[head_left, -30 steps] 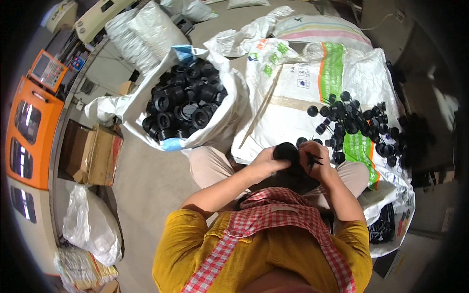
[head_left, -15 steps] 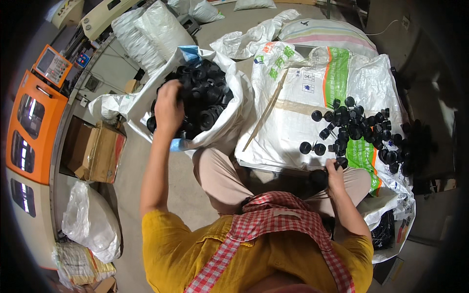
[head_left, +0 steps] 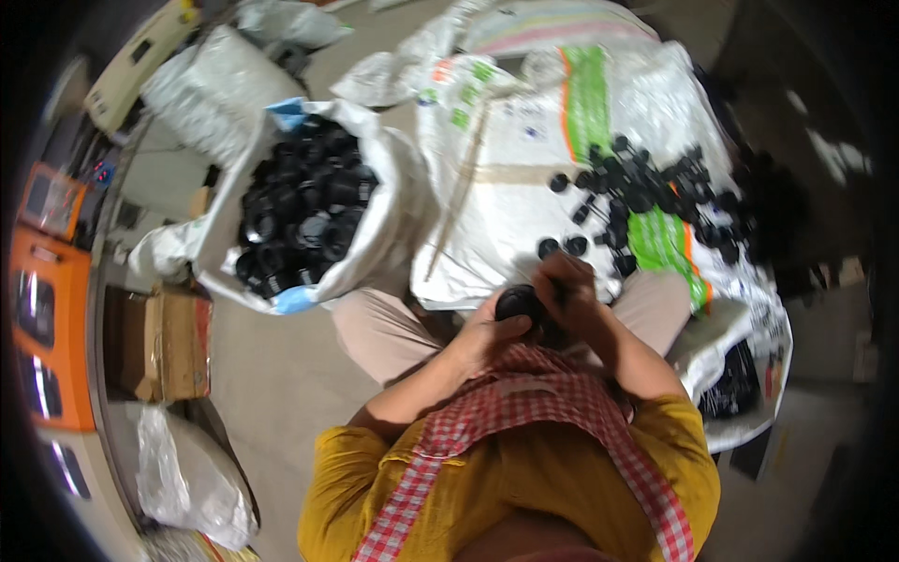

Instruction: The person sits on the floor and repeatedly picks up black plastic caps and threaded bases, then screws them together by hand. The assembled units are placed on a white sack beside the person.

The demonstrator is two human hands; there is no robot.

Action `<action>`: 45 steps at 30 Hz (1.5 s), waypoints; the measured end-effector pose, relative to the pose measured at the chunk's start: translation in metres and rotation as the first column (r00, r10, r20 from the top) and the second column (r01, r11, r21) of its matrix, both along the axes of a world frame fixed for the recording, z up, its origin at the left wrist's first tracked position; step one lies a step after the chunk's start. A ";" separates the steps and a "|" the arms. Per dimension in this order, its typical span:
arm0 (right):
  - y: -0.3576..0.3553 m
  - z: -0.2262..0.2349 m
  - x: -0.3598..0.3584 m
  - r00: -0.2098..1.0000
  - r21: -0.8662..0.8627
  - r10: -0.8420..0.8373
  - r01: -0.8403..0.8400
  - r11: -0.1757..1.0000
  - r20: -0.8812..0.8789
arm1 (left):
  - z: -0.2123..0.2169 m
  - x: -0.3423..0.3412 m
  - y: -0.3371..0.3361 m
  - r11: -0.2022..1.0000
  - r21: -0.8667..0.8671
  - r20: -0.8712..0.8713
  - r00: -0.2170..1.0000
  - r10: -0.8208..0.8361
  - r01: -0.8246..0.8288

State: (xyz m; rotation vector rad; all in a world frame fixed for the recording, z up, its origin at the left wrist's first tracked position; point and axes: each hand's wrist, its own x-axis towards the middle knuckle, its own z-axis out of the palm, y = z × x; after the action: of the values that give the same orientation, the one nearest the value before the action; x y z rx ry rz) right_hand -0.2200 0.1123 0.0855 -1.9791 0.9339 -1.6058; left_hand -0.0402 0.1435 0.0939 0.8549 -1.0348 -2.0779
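In front of my lap, my left hand [head_left: 489,330] grips a round black plastic cap [head_left: 516,302], the thumb lying across its edge. Right beside it is my right hand [head_left: 569,286], its fingers curled together over the cap's right side. What those fingers hold is blurred and dark. Beyond my hands, a cluster of black plastic parts with round heads and thin stems [head_left: 637,192] lies on a flattened white woven sack [head_left: 510,225]. To my left stands an open white bag [head_left: 398,178] filled with round black caps [head_left: 309,192].
A thin wooden stick [head_left: 459,192] lies along the flat sack. At my right is another white bag [head_left: 763,375] with dark thin pieces inside. A cardboard box [head_left: 178,342], a clear plastic bag [head_left: 183,478] and an orange machine [head_left: 42,290] are on the left.
My left hand has come out of the bag of caps to my lap, now with a cap in it. My right hand has moved left to meet it. The whole view has shifted.
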 end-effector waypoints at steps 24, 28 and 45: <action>0.276 0.059 -0.286 0.226 0.196 0.130 0.958 -0.208 -0.965 | 0.054 0.057 -0.113 0.166 -0.652 0.689 0.487 0.536 0.740; 0.214 0.054 -0.280 0.030 0.014 -0.227 0.997 0.069 -0.973 | 0.009 0.048 -0.118 0.241 -0.489 0.863 0.424 0.275 0.838; -0.119 -0.260 -0.037 0.409 0.385 0.089 0.734 0.559 -0.908 | -0.079 0.045 -0.166 0.412 -0.392 0.919 0.365 0.147 0.822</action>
State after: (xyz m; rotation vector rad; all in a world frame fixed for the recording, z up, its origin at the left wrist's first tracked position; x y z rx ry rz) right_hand -0.2573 -0.0064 -0.1740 -1.8481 2.1425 0.0698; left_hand 0.0048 -0.0228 0.0153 1.1566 -2.8487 -0.8317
